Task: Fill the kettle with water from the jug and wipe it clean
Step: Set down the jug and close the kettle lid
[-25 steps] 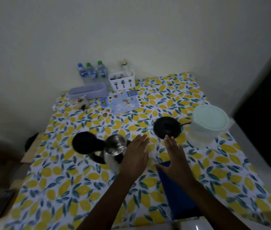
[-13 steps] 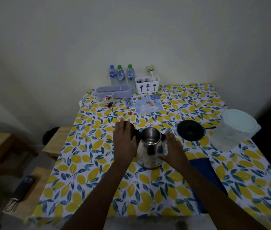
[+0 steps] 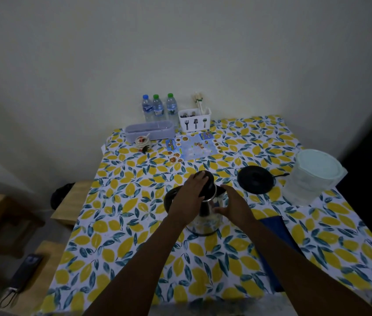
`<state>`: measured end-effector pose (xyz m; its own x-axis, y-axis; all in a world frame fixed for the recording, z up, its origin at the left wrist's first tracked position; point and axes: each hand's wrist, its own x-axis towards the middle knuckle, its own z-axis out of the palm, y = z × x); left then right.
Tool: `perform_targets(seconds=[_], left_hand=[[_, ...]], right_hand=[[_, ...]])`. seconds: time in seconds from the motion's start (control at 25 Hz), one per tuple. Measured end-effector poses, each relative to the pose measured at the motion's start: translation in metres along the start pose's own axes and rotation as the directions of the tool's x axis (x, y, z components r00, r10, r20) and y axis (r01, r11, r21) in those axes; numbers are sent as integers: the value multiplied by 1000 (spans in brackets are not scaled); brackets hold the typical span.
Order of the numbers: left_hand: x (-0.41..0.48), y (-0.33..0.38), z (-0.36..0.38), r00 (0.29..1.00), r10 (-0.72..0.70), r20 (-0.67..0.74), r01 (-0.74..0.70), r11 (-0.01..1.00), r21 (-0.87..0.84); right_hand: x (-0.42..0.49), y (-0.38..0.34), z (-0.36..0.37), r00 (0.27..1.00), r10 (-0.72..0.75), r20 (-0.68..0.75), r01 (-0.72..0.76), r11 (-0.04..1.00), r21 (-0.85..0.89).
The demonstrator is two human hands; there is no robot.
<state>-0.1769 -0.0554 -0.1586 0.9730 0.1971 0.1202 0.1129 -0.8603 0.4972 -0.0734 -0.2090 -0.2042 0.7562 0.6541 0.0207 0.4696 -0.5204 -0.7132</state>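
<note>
A steel kettle (image 3: 205, 218) stands upright on the lemon-print tablecloth (image 3: 135, 215) near the table's middle. Its black lid (image 3: 208, 181) is tilted over the mouth, and my left hand (image 3: 188, 198) lies on top of it, fingers spread across it. My right hand (image 3: 234, 206) grips the kettle's right side. The translucent jug (image 3: 312, 181), with a pale green lid on, sits at the right edge, apart from both hands. A blue cloth (image 3: 276, 245) lies flat just right of the kettle, partly under my right forearm.
The kettle's black base (image 3: 256, 183) with its cord lies between kettle and jug. At the back stand three water bottles (image 3: 157, 108), a white cutlery caddy (image 3: 194, 120), a lavender box (image 3: 149, 131) and a printed mat (image 3: 194, 147). Wooden stools (image 3: 43, 265) are on the left.
The lid, hanging open at the kettle's left before, has swung up over the mouth under my left hand. My right hand has closed in on the kettle's side.
</note>
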Motion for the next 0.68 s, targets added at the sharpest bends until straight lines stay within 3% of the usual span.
perform_targets(seconds=[0.36,0.68], left_hand=[[1,1,24,999,9,49,-24,951,307],[-1,8,26,999,4,38,-17,940,340]], right_hand=[[1,4,-1,998,-63,15,63,998,12],[-9,27,7,995,-96,2,96,993,-62]])
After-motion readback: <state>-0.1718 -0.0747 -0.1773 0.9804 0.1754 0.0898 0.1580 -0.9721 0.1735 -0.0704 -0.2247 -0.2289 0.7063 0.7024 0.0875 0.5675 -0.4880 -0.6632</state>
